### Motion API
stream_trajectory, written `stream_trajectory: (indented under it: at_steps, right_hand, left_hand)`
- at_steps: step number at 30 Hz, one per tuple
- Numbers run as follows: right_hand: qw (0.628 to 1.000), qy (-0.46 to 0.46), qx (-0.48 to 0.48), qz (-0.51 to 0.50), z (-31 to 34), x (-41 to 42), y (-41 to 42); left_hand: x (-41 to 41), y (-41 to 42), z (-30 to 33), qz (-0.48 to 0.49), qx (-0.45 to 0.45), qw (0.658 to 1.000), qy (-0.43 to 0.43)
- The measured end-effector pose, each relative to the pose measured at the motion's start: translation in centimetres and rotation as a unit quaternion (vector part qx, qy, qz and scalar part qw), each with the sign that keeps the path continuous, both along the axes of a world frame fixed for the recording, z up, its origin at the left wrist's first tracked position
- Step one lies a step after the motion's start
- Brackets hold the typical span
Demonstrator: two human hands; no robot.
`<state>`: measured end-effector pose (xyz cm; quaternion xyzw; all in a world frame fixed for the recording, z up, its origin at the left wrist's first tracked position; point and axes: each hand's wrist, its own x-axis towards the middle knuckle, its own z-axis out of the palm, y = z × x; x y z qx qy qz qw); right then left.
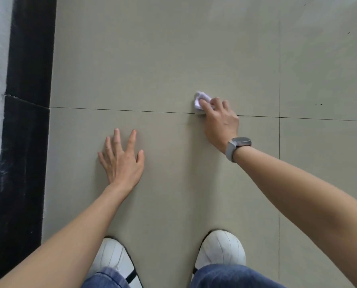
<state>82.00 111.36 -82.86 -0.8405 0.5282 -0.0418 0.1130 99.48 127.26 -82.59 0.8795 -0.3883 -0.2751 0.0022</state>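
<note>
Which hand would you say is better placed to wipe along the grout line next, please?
The right hand: it grips the crumpled white cloth against the floor right at the grout line. The left hand lies flat on the floor, fingers spread, holding nothing, seemingly as support.

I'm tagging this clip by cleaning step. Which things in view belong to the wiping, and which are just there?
In the job: right hand, gripping the crumpled white wipe; tiled floor, under the wipe; left hand, flat on a tile as a prop.
Just there: wristwatch on the right wrist; white shoes; black skirting at the floor's edge.
</note>
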Motion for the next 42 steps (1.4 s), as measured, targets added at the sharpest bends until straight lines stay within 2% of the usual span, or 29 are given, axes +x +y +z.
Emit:
stream_trajectory:
  at_steps: [2,3,6,7,8,10,12,14,15,16,17,19,21,24,26,27,28,29,31,33,35,36,38,40,42]
  right_hand:
    - [0.990,-0.014,-0.012,0.137,-0.7,-0.3,5.0]
    - [0.973,-0.018,0.004,0.228,-1.1,-1.2,8.2]
    - [0.864,0.015,0.022,0.503,-1.1,-4.5,15.5]
    - [0.838,0.008,0.005,0.546,-1.4,-5.1,15.9]
    - [0.827,-0.012,-0.018,0.562,-2.0,-4.9,14.9]
    - [0.843,-0.036,-0.082,0.531,-2.4,-2.6,10.4]
    - [0.898,-0.021,-0.141,0.416,-2.0,0.4,4.4]
    - [0.966,0.008,-0.093,0.240,-1.0,2.5,-0.9]
    - [0.987,0.009,-0.053,0.153,-0.8,3.0,-2.5]
    - [0.995,0.000,-0.031,0.094,-1.0,3.2,-3.1]
    - [0.997,-0.005,-0.031,0.075,-1.1,3.6,-2.4]
    - [0.988,-0.011,-0.061,0.141,-1.9,3.9,1.4]
    - [0.960,-0.050,-0.043,0.274,-2.7,3.5,7.2]
    - [0.861,-0.056,-0.023,0.506,-2.7,1.7,14.5]
    - [0.812,-0.076,-0.046,0.577,-3.2,1.5,14.9]
    - [0.801,-0.091,-0.065,0.588,-3.4,2.1,13.6]
    - [0.803,-0.097,-0.088,0.581,-3.5,3.0,11.9]
    - [0.821,-0.098,-0.115,0.551,-3.4,4.4,9.6]
    - [0.893,-0.068,-0.136,0.424,-3.2,7.2,4.4]
    - [0.958,-0.018,-0.114,0.261,-2.5,9.9,0.2]
    - [0.980,-0.031,-0.077,0.183,-2.5,11.5,-0.3]
    - [0.977,-0.055,-0.076,0.190,-2.8,11.9,0.8]
    - [0.951,-0.110,-0.054,0.285,-3.5,11.4,5.7]
    - [0.889,-0.150,-0.006,0.433,-4.1,9.2,11.9]
    - [0.833,-0.139,0.016,0.535,-4.3,6.1,16.0]
  left_hand:
    - [0.4,0.6,0.0,-0.006,0.003,1.000,0.002]
    - [0.6,0.9,-0.1,-0.011,0.002,1.000,-0.002]
    - [1.1,1.3,-0.2,-0.017,-0.006,1.000,-0.010]
    - [1.2,1.4,-0.2,-0.017,-0.009,1.000,-0.010]
    - [1.4,1.3,-0.1,-0.015,-0.012,1.000,-0.010]
    - [1.7,1.4,0.0,-0.012,-0.021,1.000,-0.011]
    - [1.9,1.6,-0.1,-0.011,-0.030,0.999,-0.007]
    - [2.0,1.8,0.0,-0.007,-0.042,0.999,0.001]
    - [2.1,1.9,0.0,-0.002,-0.052,0.999,0.005]
    - [2.2,2.0,0.1,0.003,-0.066,0.998,0.007]
    - [2.4,2.1,0.1,0.005,-0.082,0.997,0.004]
    - [2.8,2.4,0.1,0.004,-0.103,0.995,-0.017]
    - [3.5,2.8,0.1,0.015,-0.100,0.994,-0.038]
    - [4.7,4.2,0.0,0.039,-0.046,0.997,-0.045]
    - [5.4,5.4,-0.1,0.031,0.002,0.999,-0.039]
    - [5.7,5.8,-0.2,0.029,0.020,0.999,-0.033]
    - [5.9,6.2,-0.2,0.028,0.031,0.999,-0.026]
    - [6.1,6.3,-0.3,0.027,0.036,0.999,-0.019]
    - [6.4,6.4,-0.3,0.031,0.029,0.999,-0.009]
    - [6.6,6.4,-0.2,0.051,0.002,0.999,-0.005]
    - [7.0,6.6,-0.1,0.080,-0.037,0.996,-0.001]
    - [7.3,6.9,-0.2,0.096,-0.059,0.994,0.001]
    - [7.9,7.5,-0.2,0.123,-0.091,0.988,-0.010]
    - [8.3,8.2,-0.3,0.141,-0.091,0.985,-0.044]
    - [8.0,8.3,-0.3,0.143,-0.076,0.985,-0.066]
